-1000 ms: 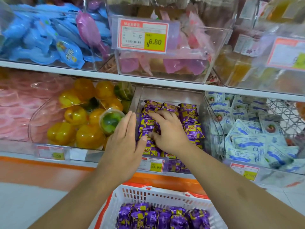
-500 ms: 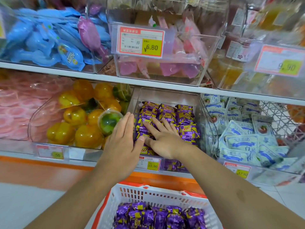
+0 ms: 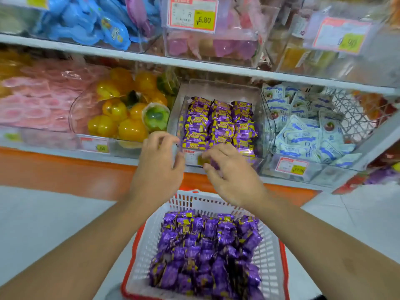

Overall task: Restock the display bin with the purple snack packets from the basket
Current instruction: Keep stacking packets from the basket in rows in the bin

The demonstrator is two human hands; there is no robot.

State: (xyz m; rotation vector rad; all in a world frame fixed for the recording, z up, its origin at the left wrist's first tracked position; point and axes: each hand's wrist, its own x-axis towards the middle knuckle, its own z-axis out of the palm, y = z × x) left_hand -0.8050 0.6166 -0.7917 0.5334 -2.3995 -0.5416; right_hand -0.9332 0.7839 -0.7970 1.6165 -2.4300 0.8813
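Purple snack packets [image 3: 218,123] lie in tidy rows inside the clear display bin [image 3: 218,87] on the lower shelf. Below it, a white basket [image 3: 269,263] with a red rim holds a heap of the same purple packets [image 3: 205,254]. My left hand [image 3: 159,167] hovers just in front of the bin's left front corner, fingers loosely curled and holding nothing. My right hand [image 3: 231,172] hangs in front of the bin's price label, fingers also loosely bent and empty. Both hands are blurred by motion and sit above the basket's far edge.
A clear bin of yellow and green jelly cups [image 3: 121,118] stands left of the display bin, and white-blue packets [image 3: 307,131] fill the bin on its right. An upper shelf [image 3: 194,63] with more bins overhangs. An orange shelf base [image 3: 65,169] runs below.
Both hands have drawn back out of the display bin toward me and now hover in front of it above the basket. The view has tilted down, showing more of the basket.
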